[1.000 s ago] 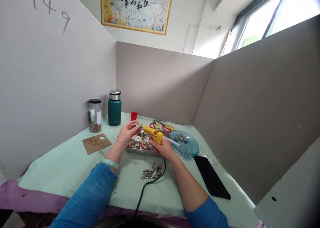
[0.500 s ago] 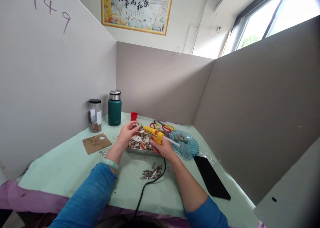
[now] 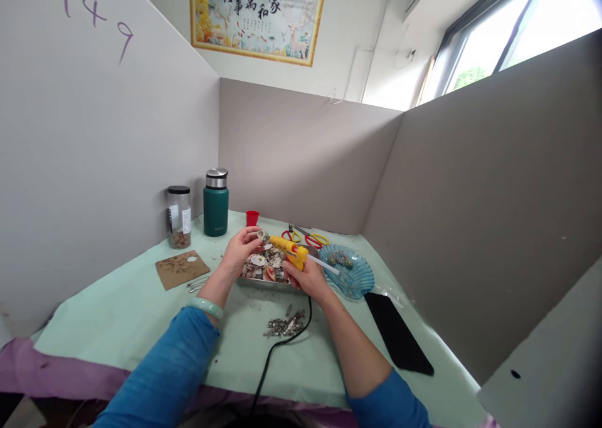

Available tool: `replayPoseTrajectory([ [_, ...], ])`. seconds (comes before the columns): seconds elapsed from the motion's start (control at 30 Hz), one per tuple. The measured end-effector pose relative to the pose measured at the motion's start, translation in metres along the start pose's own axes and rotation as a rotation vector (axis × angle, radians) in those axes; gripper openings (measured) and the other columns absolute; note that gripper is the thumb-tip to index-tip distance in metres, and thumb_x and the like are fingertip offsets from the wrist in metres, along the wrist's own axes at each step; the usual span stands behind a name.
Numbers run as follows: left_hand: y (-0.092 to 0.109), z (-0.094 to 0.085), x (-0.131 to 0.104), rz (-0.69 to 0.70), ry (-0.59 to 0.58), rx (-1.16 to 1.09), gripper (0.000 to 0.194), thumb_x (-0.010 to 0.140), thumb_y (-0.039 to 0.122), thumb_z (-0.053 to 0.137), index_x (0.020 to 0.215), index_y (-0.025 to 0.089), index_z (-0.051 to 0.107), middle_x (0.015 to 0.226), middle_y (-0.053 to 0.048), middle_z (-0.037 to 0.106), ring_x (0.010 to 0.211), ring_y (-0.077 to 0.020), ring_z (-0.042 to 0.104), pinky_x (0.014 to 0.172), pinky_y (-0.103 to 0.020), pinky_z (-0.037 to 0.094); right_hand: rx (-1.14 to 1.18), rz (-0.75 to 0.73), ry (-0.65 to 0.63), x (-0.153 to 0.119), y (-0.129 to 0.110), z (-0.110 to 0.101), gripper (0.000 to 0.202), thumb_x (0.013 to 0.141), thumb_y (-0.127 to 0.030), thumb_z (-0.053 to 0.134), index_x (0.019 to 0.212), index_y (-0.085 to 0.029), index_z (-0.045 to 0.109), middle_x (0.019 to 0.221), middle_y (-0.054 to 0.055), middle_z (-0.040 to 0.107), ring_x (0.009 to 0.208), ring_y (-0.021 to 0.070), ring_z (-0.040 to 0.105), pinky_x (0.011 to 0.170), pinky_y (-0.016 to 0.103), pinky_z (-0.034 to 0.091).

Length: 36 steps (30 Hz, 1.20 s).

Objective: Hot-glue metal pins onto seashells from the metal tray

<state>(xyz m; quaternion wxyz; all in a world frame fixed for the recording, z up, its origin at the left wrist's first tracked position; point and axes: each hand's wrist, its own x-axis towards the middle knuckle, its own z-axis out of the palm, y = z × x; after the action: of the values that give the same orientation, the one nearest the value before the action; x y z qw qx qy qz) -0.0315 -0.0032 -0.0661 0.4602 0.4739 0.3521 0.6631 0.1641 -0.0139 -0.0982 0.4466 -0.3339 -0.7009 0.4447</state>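
My right hand (image 3: 305,276) is closed round the handle of a yellow glue gun (image 3: 288,249), with a white glue stick (image 3: 322,264) jutting from its rear. The nozzle points left, right at a small pale, shell-like piece (image 3: 261,234) pinched in my left hand (image 3: 241,249). Whether nozzle and piece touch, I cannot tell. Both hands hover over a metal tray (image 3: 263,284) filled with mixed shells (image 3: 269,271), partly covered by my hands and the gun. A black cord (image 3: 270,353) runs from below the gun toward me.
A pile of metal clips (image 3: 286,324) lies in front of the tray. To the right are a blue shell-shaped plate (image 3: 360,277) and a black phone-like slab (image 3: 399,337). Scissors (image 3: 314,240) and a red cup (image 3: 253,217) sit behind; a green flask (image 3: 216,208), jar (image 3: 179,218) and brown card (image 3: 181,270) stand left.
Hardly anything differs. My right hand and the glue gun have shifted very slightly, while the left hand keeps its place with the small piece.
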Motion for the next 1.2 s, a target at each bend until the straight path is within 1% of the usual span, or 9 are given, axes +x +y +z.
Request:
replayPoseTrajectory([
  [0.2,-0.0021,-0.0017,0.0003,-0.006,-0.024,-0.006,0.058,0.055,0.029,0.082,0.108,0.015,0.064,0.074,0.002,0.062,0.071,-0.0140,0.066,0.078,-0.030,0.053,-0.018,-0.003,-0.009,0.0006,0.0026,-0.0011,0.035,0.080,-0.049,0.058,0.092,-0.017,0.056,0.060,-0.003,0.056,0.041,0.0063,0.041,0.038,0.019,0.030],
  [0.37,-0.0051,-0.0024,0.0019,0.003,-0.037,0.005,0.054,0.057,0.030,0.082,0.103,0.015,0.060,0.079,-0.002,0.066,0.074,-0.0177,0.068,0.078,-0.033,0.053,-0.009,-0.012,0.002,0.0007,0.0015,-0.0006,0.035,0.079,-0.050,0.059,0.089,-0.017,0.056,0.060,-0.002,0.056,0.040,0.0067,0.041,0.037,0.020,0.030],
  [0.47,-0.0041,-0.0004,0.0019,-0.003,-0.017,-0.007,0.045,0.065,0.036,0.077,0.098,0.015,0.057,0.082,-0.005,0.067,0.074,-0.0185,0.069,0.077,-0.034,0.054,-0.011,-0.023,0.009,0.0003,-0.0001,-0.0003,0.035,0.079,-0.051,0.059,0.089,-0.017,0.057,0.058,-0.002,0.056,0.040,0.0072,0.040,0.037,0.021,0.031],
  [0.57,-0.0038,0.0003,0.0024,-0.009,0.017,-0.028,0.037,0.070,0.040,0.073,0.092,0.016,0.054,0.083,-0.004,0.067,0.072,-0.0172,0.069,0.073,-0.033,0.056,-0.012,-0.020,0.014,-0.0004,-0.0015,-0.0002,0.034,0.079,-0.051,0.059,0.087,-0.018,0.056,0.058,-0.002,0.056,0.039,0.0072,0.040,0.037,0.021,0.030],
  [0.67,-0.0040,-0.0007,0.0023,-0.011,-0.007,-0.021,0.038,0.070,0.036,0.074,0.095,0.016,0.055,0.085,-0.004,0.067,0.074,-0.0182,0.069,0.069,-0.031,0.057,-0.015,-0.019,0.012,-0.0009,-0.0025,0.0001,0.032,0.079,-0.050,0.059,0.081,-0.018,0.056,0.057,-0.002,0.055,0.040,0.0070,0.040,0.038,0.021,0.030],
  [0.8,-0.0023,0.0000,0.0004,-0.037,-0.029,-0.055,0.042,0.068,0.028,0.076,0.104,0.014,0.060,0.092,-0.007,0.068,0.076,-0.0177,0.069,0.076,-0.033,0.056,-0.016,-0.020,0.017,-0.0013,-0.0033,0.0006,0.033,0.079,-0.050,0.059,0.080,-0.018,0.056,0.057,-0.002,0.055,0.039,0.0072,0.040,0.038,0.021,0.030],
  [0.93,-0.0019,0.0010,0.0002,-0.051,-0.031,-0.091,0.037,0.065,0.022,0.078,0.098,0.012,0.065,0.090,-0.006,0.068,0.073,-0.0156,0.067,0.082,-0.035,0.056,-0.008,-0.019,0.029,-0.0011,-0.0028,0.0010,0.034,0.078,-0.050,0.060,0.089,-0.018,0.057,0.058,-0.002,0.055,0.039,0.0074,0.040,0.037,0.021,0.030],
  [1.07,-0.0039,-0.0004,0.0015,-0.035,-0.040,-0.115,0.034,0.064,0.020,0.079,0.094,0.012,0.065,0.084,-0.004,0.067,0.074,-0.0140,0.066,0.080,-0.032,0.056,-0.012,-0.022,0.033,-0.0011,-0.0031,0.0011,0.035,0.078,-0.051,0.060,0.087,-0.018,0.057,0.056,-0.002,0.055,0.039,0.0073,0.039,0.037,0.021,0.030],
  [1.2,-0.0042,-0.0018,0.0015,-0.073,-0.050,-0.131,0.032,0.066,0.017,0.077,0.095,0.012,0.065,0.086,-0.005,0.068,0.074,-0.0141,0.066,0.077,-0.032,0.057,-0.023,-0.029,0.037,-0.0016,-0.0043,0.0015,0.036,0.078,-0.051,0.059,0.084,-0.016,0.057,0.053,-0.003,0.053,0.038,0.0067,0.039,0.037,0.020,0.031],
])
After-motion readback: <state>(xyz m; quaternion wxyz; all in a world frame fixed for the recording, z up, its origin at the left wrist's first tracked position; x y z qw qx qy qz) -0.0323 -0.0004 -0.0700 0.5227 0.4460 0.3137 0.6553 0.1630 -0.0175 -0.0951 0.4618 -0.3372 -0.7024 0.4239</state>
